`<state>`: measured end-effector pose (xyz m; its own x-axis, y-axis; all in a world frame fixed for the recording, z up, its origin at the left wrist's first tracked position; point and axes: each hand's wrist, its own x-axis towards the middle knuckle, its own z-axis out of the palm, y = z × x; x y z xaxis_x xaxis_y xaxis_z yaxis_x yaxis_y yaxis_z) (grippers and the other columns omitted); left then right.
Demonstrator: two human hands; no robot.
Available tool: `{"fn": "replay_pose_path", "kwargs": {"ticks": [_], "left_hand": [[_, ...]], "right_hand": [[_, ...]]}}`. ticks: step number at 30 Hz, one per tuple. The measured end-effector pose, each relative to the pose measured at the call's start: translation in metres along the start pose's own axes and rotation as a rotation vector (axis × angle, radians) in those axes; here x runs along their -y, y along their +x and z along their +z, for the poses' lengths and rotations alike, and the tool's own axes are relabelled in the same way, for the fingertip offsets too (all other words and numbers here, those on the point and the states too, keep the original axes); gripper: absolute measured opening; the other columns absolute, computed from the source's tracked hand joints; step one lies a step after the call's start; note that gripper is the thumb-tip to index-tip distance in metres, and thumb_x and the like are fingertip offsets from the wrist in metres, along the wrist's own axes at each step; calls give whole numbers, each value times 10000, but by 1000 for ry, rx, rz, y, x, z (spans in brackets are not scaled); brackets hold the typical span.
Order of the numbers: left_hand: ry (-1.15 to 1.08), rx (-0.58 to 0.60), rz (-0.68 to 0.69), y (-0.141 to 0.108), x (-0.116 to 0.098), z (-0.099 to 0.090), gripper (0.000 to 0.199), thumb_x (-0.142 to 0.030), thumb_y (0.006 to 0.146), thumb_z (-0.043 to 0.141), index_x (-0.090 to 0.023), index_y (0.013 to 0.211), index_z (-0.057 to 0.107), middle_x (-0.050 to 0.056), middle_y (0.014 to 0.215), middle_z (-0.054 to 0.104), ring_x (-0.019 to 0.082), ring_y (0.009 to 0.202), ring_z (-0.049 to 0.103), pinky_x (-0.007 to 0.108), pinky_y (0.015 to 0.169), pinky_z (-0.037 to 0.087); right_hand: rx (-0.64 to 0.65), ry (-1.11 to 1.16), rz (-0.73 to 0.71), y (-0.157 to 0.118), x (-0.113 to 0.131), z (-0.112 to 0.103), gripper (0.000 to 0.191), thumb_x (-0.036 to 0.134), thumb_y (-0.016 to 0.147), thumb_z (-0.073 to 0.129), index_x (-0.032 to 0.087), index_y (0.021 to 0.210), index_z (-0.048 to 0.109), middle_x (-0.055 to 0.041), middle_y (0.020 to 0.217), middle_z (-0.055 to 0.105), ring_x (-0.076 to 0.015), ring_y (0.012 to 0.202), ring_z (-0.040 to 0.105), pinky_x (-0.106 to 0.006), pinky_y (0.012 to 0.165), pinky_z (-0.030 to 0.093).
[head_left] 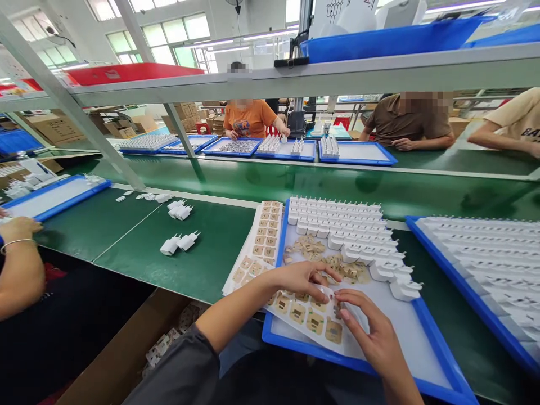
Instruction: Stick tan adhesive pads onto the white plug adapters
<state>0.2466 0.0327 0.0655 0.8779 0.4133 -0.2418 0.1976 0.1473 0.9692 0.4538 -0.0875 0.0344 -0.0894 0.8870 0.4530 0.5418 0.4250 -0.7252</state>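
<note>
A white sheet of tan die-cut stickers (pixel 298 313) lies tilted over the near edge of a blue-rimmed tray (pixel 439 343). My left hand (pixel 306 279) is at the sheet's upper edge, thumb and fingers closed on it. Across from it, my right hand (pixel 373 332) has thumb and forefinger close together at the sheet's right end, around what looks like a small tan sticker (pixel 337 309). Just beyond my fingers, loose tan pieces (pixel 343 269) are heaped in the tray. Rows of white plug adapters (pixel 337 222) stand behind them, prongs up.
More sticker sheets (pixel 266 232) are stacked left of the tray. Loose adapters (pixel 179 243) lie on the green table. Another full tray (pixel 485 270) is at right. A co-worker's arm (pixel 19 253) reaches in at left; people sit opposite. A shelf (pixel 261 84) crosses overhead.
</note>
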Motion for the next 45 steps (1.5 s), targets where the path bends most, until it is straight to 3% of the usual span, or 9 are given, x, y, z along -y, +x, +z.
{"fn": "replay_pose_path", "kwargs": {"ticks": [5,11,15,19,25,32,36,39,45], "left_hand": [[20,-16,-13,3,1,-3,668,-250,704,854,-214,1313,581,-29,807,673,70,574,506,199,544,362],[398,-196,25,1,2,9,486,-209,811,711,-194,1286,609,16,929,705,156,808,642,275,770,497],[816,-277,174,10,-2,12,343,-215,844,678,-195,1186,669,88,1163,700,258,1109,630,405,1008,478],[1144,-381,390,48,-27,25,326,-231,914,613,-202,1235,666,120,1291,663,289,1234,565,462,1096,424],[1792,-34,889,135,-55,66,462,-99,996,402,-278,1351,637,35,1493,564,239,1469,403,433,1216,279],[1957,-84,846,163,-38,94,433,-16,983,351,-155,999,760,115,1091,718,236,1135,633,377,966,426],[1831,-224,750,141,-51,85,325,-71,989,406,-138,1002,724,123,1049,702,246,1102,625,376,888,437],[1588,-461,575,86,-55,67,219,-256,944,587,-124,1102,662,126,1075,700,277,1076,622,396,870,459],[569,-884,359,-54,8,49,453,-427,756,789,-185,1105,629,69,1065,706,222,932,636,335,845,492]], "right_hand": [[-70,24,0,0,-7,2,107,343,924,664,278,952,744,-69,1015,766,-255,958,746,-385,840,631],[-407,145,74,-8,-7,1,110,325,946,635,246,919,707,-64,894,755,-238,887,732,-408,822,620],[-396,145,-4,-10,6,1,85,225,937,638,257,954,715,-44,866,751,-214,842,721,-385,769,611],[-371,89,-121,-15,17,3,165,142,914,644,269,978,727,-38,848,760,-213,794,721,-377,710,606],[-423,67,-214,-22,4,2,241,85,869,668,279,1001,722,-32,865,767,-219,784,742,-352,689,620],[-482,13,-273,-20,-2,2,140,124,874,689,217,972,722,-25,855,757,-172,755,740,-278,711,618],[-518,20,-274,-21,-4,4,102,147,872,700,211,946,727,-27,851,755,-170,757,734,-271,719,613],[-576,56,-240,-23,-8,6,63,186,877,706,207,932,727,-39,850,751,-179,763,728,-270,696,609],[-486,-100,-140,-22,-9,3,131,316,906,688,195,936,728,-58,850,767,-174,685,727,-257,677,609]]}}
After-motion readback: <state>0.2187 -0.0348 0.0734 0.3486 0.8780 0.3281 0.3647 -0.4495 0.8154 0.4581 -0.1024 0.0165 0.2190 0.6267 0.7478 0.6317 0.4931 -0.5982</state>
